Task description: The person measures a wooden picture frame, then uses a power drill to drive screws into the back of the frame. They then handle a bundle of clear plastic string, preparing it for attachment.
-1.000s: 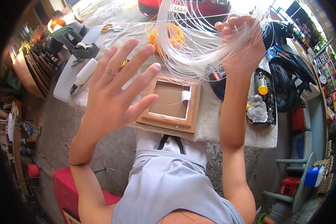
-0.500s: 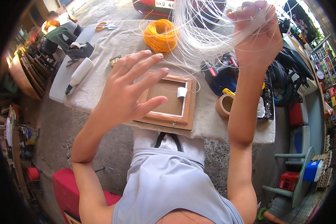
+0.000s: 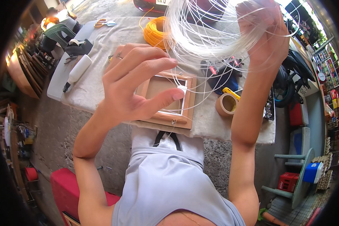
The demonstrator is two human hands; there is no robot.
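My right hand (image 3: 264,35) is raised over the far right of the table, its fingers wrapped round a loose coil of clear plastic line (image 3: 214,51). Wide loops of the line spread out to the left, and several strands droop over a wooden picture frame (image 3: 167,118) lying on the cloth. Near the left ends of these loops my left hand (image 3: 130,81) hovers above the frame, fingers slightly bent and thumb apart, with nothing visibly gripped. It covers the frame's left part. A small white tag (image 3: 182,89) shows inside the frame. Behind sits a coil of orange cord (image 3: 154,33).
On the cloth (image 3: 98,84) are a brown tape roll (image 3: 219,104), a yellow cutter (image 3: 228,91) and a dark power tool (image 3: 218,80). A white bottle (image 3: 79,69), tape dispenser (image 3: 78,47) and scissors (image 3: 101,23) lie left. A red chair (image 3: 64,184) stands lower left.
The line's loops have shifted left and lower, now draping over the frame. My left hand has moved slightly left, its fingers more bent. My right hand has moved a little right.
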